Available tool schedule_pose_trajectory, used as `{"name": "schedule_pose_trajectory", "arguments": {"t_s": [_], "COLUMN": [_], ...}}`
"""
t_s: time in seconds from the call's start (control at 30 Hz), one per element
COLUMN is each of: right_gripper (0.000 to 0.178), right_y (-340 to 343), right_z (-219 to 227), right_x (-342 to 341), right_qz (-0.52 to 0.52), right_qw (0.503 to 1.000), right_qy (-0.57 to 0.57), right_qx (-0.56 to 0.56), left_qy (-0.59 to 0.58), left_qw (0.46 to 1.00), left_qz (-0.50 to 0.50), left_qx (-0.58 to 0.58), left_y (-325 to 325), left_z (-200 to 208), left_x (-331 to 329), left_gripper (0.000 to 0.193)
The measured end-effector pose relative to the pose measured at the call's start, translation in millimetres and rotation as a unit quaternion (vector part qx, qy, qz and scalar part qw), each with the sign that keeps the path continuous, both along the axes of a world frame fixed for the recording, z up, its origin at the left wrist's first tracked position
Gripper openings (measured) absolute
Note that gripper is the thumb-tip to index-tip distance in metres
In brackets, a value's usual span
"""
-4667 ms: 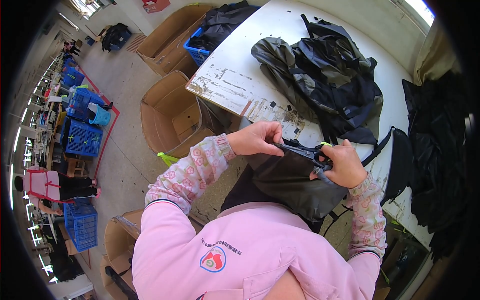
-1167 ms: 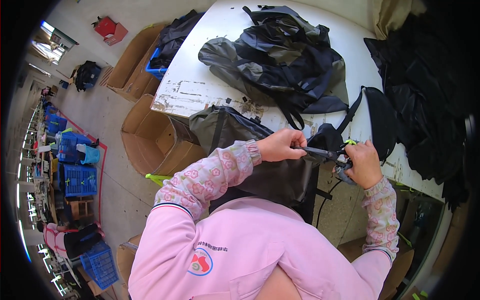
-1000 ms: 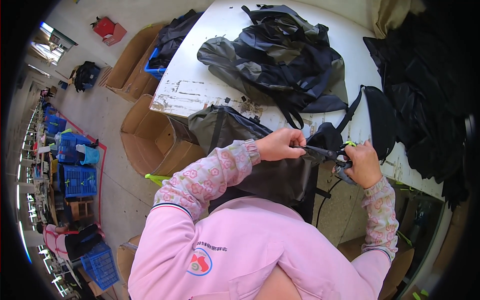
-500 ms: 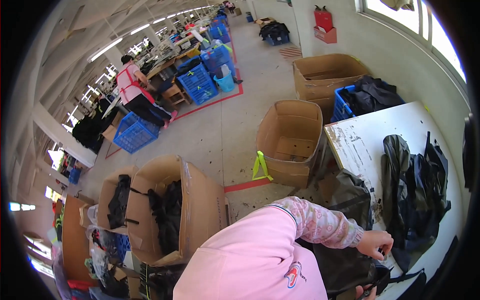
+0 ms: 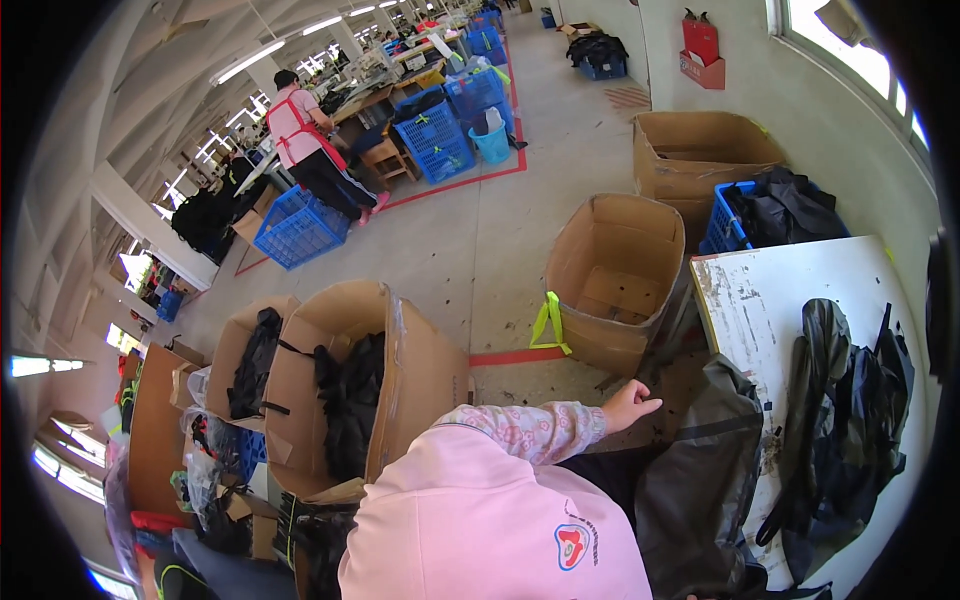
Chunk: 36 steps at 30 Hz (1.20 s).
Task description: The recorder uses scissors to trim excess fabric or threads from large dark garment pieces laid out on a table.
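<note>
My left hand (image 5: 630, 405), at the end of a pink floral sleeve, is raised over the floor beside the table. Its thumb and a finger stand apart, and I see nothing between them. Close to it, a dark grey-black bag-like fabric piece (image 5: 700, 485) with a band across it hangs along the table's near side. My right hand does not show; the lower edge of the picture cuts off that area. More black fabric pieces with straps (image 5: 845, 430) lie bunched on the worn white table (image 5: 745, 300).
Open cardboard boxes stand beyond the table (image 5: 610, 270) and on the left (image 5: 420, 380), the left one holding black fabric. A blue crate (image 5: 725, 225) of dark cloth adjoins the table. Farther off, a person in a red apron (image 5: 300, 135) stands by a blue crate (image 5: 300, 232).
My left hand has drawn back from the dark fabric by the table, leftward and up. My right hand has dropped out of view. The whole view has shifted slightly.
</note>
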State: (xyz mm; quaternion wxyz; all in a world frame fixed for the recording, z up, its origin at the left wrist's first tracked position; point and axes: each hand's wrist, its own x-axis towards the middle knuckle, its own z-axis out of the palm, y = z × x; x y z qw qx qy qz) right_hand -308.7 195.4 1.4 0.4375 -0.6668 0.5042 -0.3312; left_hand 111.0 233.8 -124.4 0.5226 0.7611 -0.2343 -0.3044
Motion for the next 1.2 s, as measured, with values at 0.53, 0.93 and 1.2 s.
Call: {"name": "schedule_pose_trajectory", "arguments": {"t_s": [0.53, 0.93, 1.2], "right_gripper": [0.021, 0.029, 0.019], "right_y": [15, 15, -85], "right_z": [-1, 35, 45], "right_x": [7, -1, -36], "right_qz": [-0.060, -0.100, -0.092], "right_qw": [0.976, 0.991, 0.992], "right_qy": [-0.056, 0.088, 0.051], "right_qx": [0.202, 0.004, -0.066], "left_qy": [0.434, 0.381, 0.177], "left_qw": [0.881, 0.896, 0.938], "left_qz": [-0.189, -0.170, -0.217], "left_qx": [0.007, -0.153, -0.203], "left_y": [-22, -44, -86], "left_z": [32, 43, 142], "left_x": [-33, -36, 16], "left_gripper": [0.048, 0.022, 0.030]}}
